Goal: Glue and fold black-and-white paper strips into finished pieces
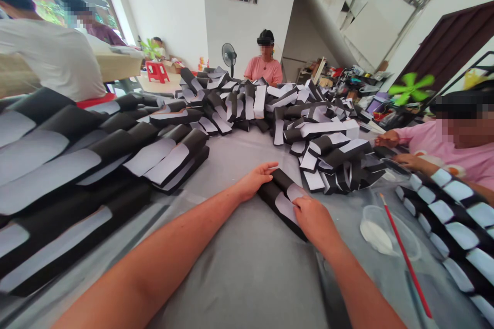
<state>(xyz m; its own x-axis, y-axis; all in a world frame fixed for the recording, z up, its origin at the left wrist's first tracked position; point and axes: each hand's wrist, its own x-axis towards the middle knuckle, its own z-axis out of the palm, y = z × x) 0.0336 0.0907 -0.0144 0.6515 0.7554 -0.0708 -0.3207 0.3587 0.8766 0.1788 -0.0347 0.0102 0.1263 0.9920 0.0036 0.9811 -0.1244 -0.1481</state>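
Two long black paper boxes (275, 204) with white rounded panels lie side by side at a slant in front of me, low over the grey table cover (231, 262). My left hand (258, 181) is at their far left end, thumb against the black part and fingers reaching past the edge. Around the near right part, my right hand (314, 218) is closed, its thumb and index finger on the white panels. The undersides and the fingers beneath are hidden.
Similar boxes are stacked at left (181, 157) and heaped loosely (332, 139) across the back. On the right are a red-handled brush (407, 257), a plastic tub with white paste (376, 236) and rows of boxes (450, 226). Co-workers sit opposite (264, 68) and at right (443, 136).
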